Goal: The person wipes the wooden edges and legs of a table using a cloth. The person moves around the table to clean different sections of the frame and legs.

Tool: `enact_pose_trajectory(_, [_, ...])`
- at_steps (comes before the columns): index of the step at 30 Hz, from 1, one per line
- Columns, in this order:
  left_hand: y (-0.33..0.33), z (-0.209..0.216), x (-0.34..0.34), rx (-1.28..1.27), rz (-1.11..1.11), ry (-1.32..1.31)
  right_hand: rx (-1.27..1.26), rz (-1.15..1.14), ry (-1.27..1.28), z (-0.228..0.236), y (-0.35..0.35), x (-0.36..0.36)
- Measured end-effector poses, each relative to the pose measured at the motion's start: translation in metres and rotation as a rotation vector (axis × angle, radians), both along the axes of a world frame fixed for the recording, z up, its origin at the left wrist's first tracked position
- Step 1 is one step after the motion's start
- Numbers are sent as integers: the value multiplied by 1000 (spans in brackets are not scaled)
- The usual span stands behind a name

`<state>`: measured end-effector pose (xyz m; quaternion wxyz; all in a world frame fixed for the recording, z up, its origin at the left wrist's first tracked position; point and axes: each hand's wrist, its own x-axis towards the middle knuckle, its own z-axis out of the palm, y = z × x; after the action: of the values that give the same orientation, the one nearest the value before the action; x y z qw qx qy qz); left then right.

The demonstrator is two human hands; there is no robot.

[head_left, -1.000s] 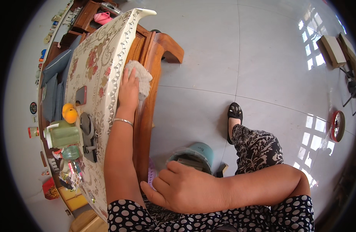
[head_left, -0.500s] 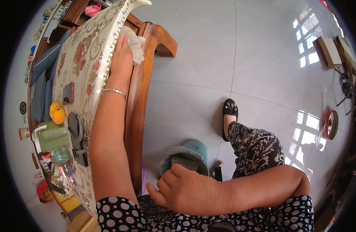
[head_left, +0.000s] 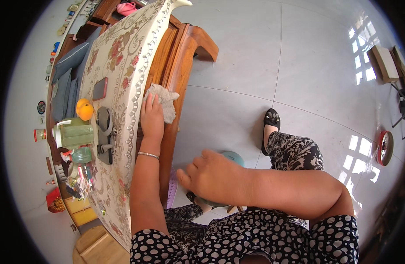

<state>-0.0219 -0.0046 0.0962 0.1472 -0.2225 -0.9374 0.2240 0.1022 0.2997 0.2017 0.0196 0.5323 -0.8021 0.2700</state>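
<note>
My left hand [head_left: 153,116], a silver bangle on its wrist, presses a grey cleaning cloth [head_left: 168,102] against the wooden side [head_left: 171,127] of a long table. Its fingers lie over the cloth. Above that side hangs the scalloped edge of a cream, flowered tablecloth [head_left: 123,70]. Out in front of my body, my right hand [head_left: 213,178] hovers over the floor, away from the table. Its fingers are loosely curled, the thumb stands off to the side, and nothing shows in it.
On the tabletop are a phone [head_left: 100,89], oranges [head_left: 84,109], a grey cap-like item [head_left: 104,132] and a green-tinted jug [head_left: 75,134]. A teal bucket [head_left: 233,158] stands behind my right hand. The curved table leg [head_left: 207,42] juts over the tiled floor.
My left hand and the cloth have come back along the wooden side, closer to my body. My right hand has risen a little and now covers most of the bucket. The view has shifted.
</note>
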Motion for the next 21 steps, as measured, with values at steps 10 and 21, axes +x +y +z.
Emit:
enact_pose_trajectory(10, [-18, 19, 67, -8, 112, -110, -32, -70, 64, -1, 1, -6])
enact_pose_trajectory(21, [-10, -2, 86, -41, 257, -121, -2, -4, -52, 7, 0, -5])
